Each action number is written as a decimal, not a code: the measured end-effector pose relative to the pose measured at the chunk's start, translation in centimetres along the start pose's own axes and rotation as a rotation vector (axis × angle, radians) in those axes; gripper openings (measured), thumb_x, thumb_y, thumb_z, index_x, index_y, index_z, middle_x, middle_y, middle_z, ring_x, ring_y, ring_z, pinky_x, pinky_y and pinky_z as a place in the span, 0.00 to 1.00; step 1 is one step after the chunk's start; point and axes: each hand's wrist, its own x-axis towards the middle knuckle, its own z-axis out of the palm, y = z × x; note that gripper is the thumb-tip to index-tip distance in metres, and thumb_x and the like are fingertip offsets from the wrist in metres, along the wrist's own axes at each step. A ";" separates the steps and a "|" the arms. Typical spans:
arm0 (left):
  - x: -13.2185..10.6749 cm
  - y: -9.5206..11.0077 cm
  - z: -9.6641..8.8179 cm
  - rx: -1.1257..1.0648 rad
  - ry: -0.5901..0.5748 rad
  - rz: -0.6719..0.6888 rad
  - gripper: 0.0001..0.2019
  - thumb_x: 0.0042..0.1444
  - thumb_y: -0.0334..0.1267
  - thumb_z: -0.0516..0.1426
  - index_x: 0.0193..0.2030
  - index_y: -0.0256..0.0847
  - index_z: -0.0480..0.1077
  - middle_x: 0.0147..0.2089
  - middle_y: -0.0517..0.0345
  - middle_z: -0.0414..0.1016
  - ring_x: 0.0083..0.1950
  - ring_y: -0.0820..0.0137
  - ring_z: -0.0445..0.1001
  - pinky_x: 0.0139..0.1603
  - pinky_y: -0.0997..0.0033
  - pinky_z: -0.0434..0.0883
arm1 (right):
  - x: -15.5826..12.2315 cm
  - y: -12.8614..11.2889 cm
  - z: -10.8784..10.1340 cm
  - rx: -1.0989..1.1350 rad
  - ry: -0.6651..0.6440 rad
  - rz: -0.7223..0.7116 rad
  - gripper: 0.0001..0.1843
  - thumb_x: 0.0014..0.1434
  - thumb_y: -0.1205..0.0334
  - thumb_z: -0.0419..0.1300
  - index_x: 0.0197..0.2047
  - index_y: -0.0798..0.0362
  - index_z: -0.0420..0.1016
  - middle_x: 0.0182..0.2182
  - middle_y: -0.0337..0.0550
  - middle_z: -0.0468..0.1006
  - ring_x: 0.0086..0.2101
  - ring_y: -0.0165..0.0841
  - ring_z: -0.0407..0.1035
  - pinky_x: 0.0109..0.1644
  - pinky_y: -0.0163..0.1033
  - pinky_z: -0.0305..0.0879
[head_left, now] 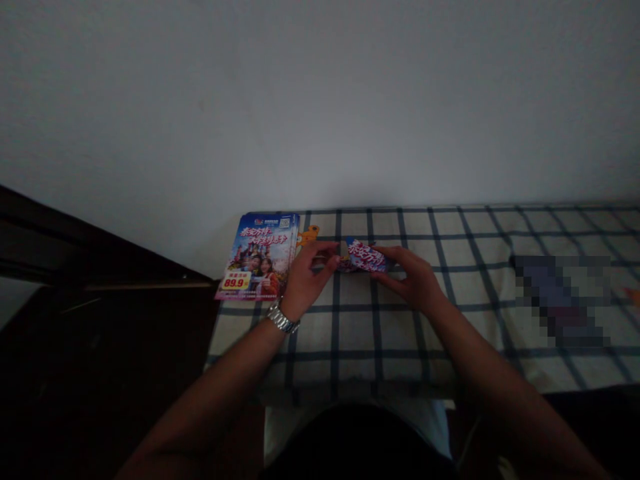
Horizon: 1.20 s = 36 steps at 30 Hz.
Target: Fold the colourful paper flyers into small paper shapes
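A small folded flyer [367, 256], printed in blue, white and pink, is held up just above the checked tablecloth. My right hand [413, 277] pinches its right end between thumb and fingers. At its left end is my left hand [314, 273], thumb and fingertips closed around the folded edge; a metal watch [283, 317] is on that wrist. Just left of it lies a stack of flyers [257, 257] with the same sort of lettering and a large 89.9 on the top sheet.
The blue-and-white checked tablecloth [310, 357] covers a table against a pale wall [320, 120]. An orange cartoon bear figure [309, 233] shows beside the stack. A blurred-out dark object [560, 300] lies at the right. Dark floor shows at the left.
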 end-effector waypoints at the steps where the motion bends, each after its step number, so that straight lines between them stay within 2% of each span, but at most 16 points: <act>1: 0.1 -0.1 -0.1 0.087 -0.007 0.031 0.12 0.65 0.39 0.61 0.53 0.43 0.74 0.50 0.54 0.75 0.47 0.69 0.77 0.50 0.66 0.77 | 0.0 0.1 -0.1 -0.008 0.016 0.025 0.25 0.64 0.54 0.66 0.63 0.45 0.70 0.53 0.48 0.81 0.51 0.43 0.77 0.55 0.48 0.75; 5: 0.3 -0.3 -0.2 0.353 -0.043 0.093 0.10 0.65 0.39 0.61 0.51 0.43 0.75 0.50 0.53 0.74 0.49 0.65 0.75 0.54 0.61 0.74 | 0.1 0.3 -0.4 -0.002 0.077 0.118 0.25 0.63 0.51 0.66 0.61 0.48 0.73 0.51 0.48 0.82 0.49 0.43 0.78 0.52 0.47 0.75; 9: 0.2 -0.5 -0.1 0.417 -0.069 0.117 0.09 0.65 0.40 0.61 0.50 0.44 0.75 0.52 0.53 0.72 0.55 0.62 0.73 0.60 0.58 0.71 | 0.1 0.4 -0.4 0.034 0.102 0.170 0.25 0.62 0.49 0.67 0.59 0.48 0.74 0.50 0.48 0.82 0.48 0.43 0.77 0.52 0.47 0.75; 14: 0.1 -0.8 -0.2 0.382 -0.146 0.122 0.07 0.64 0.38 0.61 0.48 0.43 0.76 0.53 0.51 0.71 0.57 0.61 0.72 0.61 0.56 0.70 | 0.0 1.1 -0.3 0.104 0.125 0.220 0.24 0.63 0.49 0.66 0.60 0.46 0.73 0.52 0.47 0.81 0.49 0.44 0.76 0.56 0.50 0.73; 21: 0.1 -0.6 -0.1 0.281 -0.159 0.129 0.06 0.67 0.35 0.57 0.47 0.44 0.76 0.58 0.51 0.71 0.61 0.62 0.71 0.65 0.55 0.68 | -0.1 2.0 -0.1 0.169 0.175 0.258 0.22 0.65 0.49 0.64 0.59 0.46 0.73 0.52 0.47 0.80 0.50 0.43 0.75 0.57 0.51 0.72; 28: 0.0 -0.8 -0.1 0.240 -0.202 0.109 0.08 0.68 0.36 0.56 0.50 0.43 0.74 0.52 0.52 0.76 0.53 0.64 0.77 0.57 0.59 0.74 | -0.1 1.7 -0.5 0.110 0.189 0.230 0.17 0.67 0.52 0.61 0.56 0.47 0.74 0.47 0.46 0.80 0.46 0.41 0.75 0.52 0.48 0.73; 36: -0.3 -0.7 0.2 0.138 -0.211 -0.015 0.12 0.66 0.40 0.59 0.55 0.46 0.72 0.52 0.54 0.79 0.48 0.65 0.81 0.51 0.63 0.78 | 0.2 1.1 -0.8 0.015 0.142 0.120 0.15 0.68 0.57 0.60 0.56 0.46 0.74 0.48 0.47 0.80 0.49 0.43 0.75 0.55 0.51 0.72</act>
